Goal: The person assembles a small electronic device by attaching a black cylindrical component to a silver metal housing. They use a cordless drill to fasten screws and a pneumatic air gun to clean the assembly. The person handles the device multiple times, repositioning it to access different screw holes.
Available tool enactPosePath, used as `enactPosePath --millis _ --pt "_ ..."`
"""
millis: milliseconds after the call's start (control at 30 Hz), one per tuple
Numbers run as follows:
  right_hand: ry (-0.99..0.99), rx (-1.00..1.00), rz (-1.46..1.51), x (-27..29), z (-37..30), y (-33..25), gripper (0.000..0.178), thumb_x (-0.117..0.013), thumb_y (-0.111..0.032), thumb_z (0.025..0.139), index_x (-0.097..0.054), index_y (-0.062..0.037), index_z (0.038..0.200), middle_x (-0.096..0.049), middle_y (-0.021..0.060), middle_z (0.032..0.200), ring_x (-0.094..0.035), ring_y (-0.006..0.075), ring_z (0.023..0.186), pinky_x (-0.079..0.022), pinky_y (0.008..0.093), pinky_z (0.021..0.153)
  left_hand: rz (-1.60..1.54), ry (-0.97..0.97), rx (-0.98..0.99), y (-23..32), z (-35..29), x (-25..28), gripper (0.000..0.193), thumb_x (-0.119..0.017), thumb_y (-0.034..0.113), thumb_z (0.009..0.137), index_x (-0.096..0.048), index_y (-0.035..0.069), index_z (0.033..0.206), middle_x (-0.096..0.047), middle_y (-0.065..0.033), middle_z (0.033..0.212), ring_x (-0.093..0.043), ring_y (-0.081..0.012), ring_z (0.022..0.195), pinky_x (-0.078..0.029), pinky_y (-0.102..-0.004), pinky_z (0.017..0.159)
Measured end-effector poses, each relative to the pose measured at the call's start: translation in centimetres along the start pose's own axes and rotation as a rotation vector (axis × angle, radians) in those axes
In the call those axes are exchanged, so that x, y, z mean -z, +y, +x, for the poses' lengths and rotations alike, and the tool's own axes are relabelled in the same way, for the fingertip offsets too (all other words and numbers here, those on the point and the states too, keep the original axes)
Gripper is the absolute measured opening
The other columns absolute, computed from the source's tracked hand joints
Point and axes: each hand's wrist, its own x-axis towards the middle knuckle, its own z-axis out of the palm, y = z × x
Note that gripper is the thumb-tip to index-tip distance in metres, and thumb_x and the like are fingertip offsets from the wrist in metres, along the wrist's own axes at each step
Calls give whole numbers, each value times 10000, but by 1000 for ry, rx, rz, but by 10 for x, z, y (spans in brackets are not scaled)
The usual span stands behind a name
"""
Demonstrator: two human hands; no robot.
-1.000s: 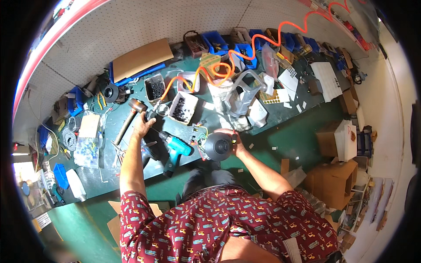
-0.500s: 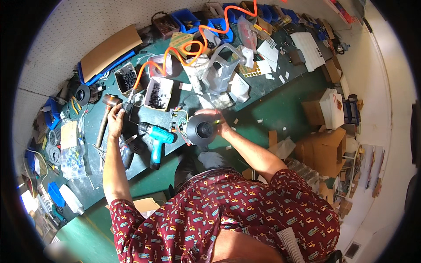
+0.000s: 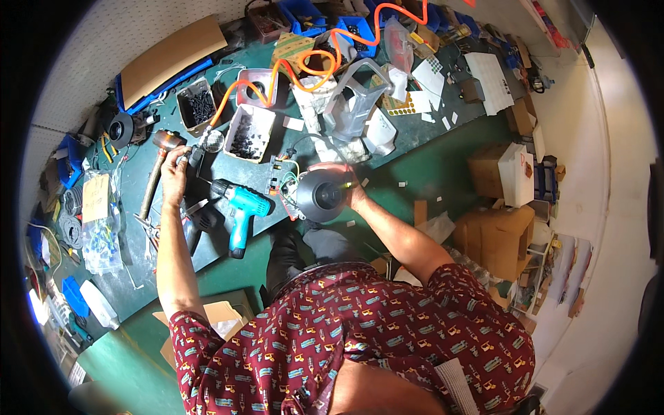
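My left hand reaches over the bench with its fingers closed around the dark handle of an air blow gun, fitted to the orange coiled hose. Just beside these fingers is the head of a wooden mallet. My right hand grips the side of a round black motor housing at the bench's front edge. Loose wires and a small circuit board stick out from the housing's left side. Between my hands lies a teal cordless drill. The right fingers are partly hidden behind the housing.
Boxes of black screws stand behind my hands. The orange coiled hose runs over them. A clear plastic shell sits farther right. Pliers and a bag of parts lie left. Cardboard boxes stand right of the bench.
The whole view has shifted slightly. My left hand stays at the blow gun. The black housing has turned and tilted a little in my right hand.
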Motion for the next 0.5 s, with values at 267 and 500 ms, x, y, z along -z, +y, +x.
enactPosePath --millis 267,500 --pt "98 83 154 -16 5 -1 367 -593 -250 951 -691 79 1080 -668 166 1202 -657 219 1093 -511 375 1017 177 131 -190 144 -99 -80 403 -651 10 902 -584 -21 1298 -616 -156 1281 -563 -246 1229 -423 -373 1069" --pt "-19 108 92 -24 18 -2 251 -646 -124 922 -683 42 1107 -676 124 1095 -659 196 1016 -520 339 955 442 -91 -231 270 -156 -147 906 -890 457 682 -507 63 1403 -577 -202 1271 -575 -373 1156 -478 -442 982"
